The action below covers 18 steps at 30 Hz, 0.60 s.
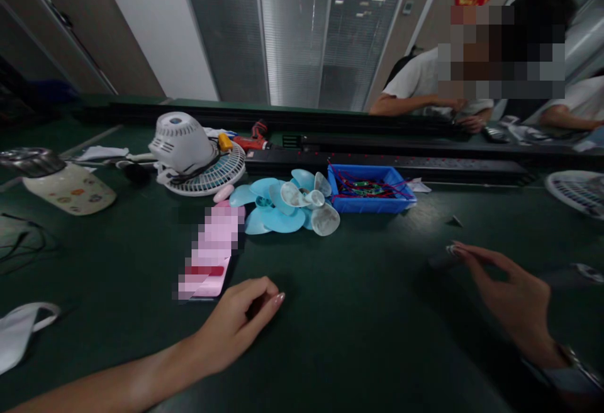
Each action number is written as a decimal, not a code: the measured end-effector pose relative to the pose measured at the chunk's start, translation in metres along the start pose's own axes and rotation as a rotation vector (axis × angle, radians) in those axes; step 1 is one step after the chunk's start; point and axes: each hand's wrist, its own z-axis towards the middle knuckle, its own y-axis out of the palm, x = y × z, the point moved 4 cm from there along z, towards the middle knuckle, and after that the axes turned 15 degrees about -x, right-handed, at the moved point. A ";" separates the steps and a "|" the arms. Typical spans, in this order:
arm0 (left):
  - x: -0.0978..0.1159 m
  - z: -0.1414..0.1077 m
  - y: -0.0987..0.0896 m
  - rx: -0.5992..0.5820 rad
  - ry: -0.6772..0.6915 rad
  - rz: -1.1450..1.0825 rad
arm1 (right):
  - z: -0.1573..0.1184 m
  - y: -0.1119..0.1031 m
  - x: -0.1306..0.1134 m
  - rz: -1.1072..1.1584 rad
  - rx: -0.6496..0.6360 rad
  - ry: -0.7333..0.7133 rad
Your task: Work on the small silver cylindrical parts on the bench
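Observation:
My left hand point(243, 315) rests on the dark green tabletop with fingers loosely curled toward the thumb; nothing shows in them. Just beyond its wrist lies a pink phone point(212, 255), partly pixelated. Over at the right, my right hand point(507, 299) is held in a pinch, fingertips and thumb together. A small pale bit shows at those fingertips, too blurred to name. Between and beyond the hands sit light blue fan blades point(278, 214), overlapping, with a greyish translucent fan blade point(321, 218) on their right side.
A blue bin point(372, 202) holds circuit boards and wires. Behind the phone stand a white fan point(184, 148) and a red power drill point(255, 139). A patterned bottle point(70, 186) and a white mask point(19, 334) lie left; a fan grille point(578, 192) lies right. A person point(410, 95) sits opposite.

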 end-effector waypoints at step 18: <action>0.013 0.002 0.006 0.170 0.142 0.350 | 0.003 0.024 0.005 0.470 -0.266 0.078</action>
